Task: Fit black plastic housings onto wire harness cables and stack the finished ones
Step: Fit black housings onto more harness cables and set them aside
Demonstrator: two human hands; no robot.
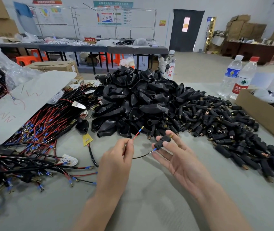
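Left grip: the left hand [116,157] pinches the red lead [134,137] between thumb and fingertips, clamped just below its blue sleeve. The brass terminal stands free and points toward the upper right.
Right grip: the right hand [179,157] pinches a black connector [162,142] between thumb and forefinger, its other fingers spread straight. The connector's brass threaded tip faces the upper right.
Black lead: the black lead [142,156] arcs between the two hands. Its blue-sleeved end sits at the connector's lower mouth; how deep it has gone cannot be told.
Harness cable: both leads run from one black cable [93,157] lying on the worktop [149,205] left of centre, beside a yellow tag [87,140].
Done on this piece: judged from the frame, one lead is at or in its connector.
Left on this piece: the red lead is bare, and no housing is on the cable yet.
Housing stock: a tall pile of black plastic housings [141,100] fills the centre, with one stray housing [82,125] just left of it.
Connector stock: a heap of black connectors [224,120] spreads over the right of the frame.
Harness stock: the harness cables [41,130] at left show bare blue-sleeved ends.
Finished stack: none that can be made out.
Overall: most of the work seems still ahead.
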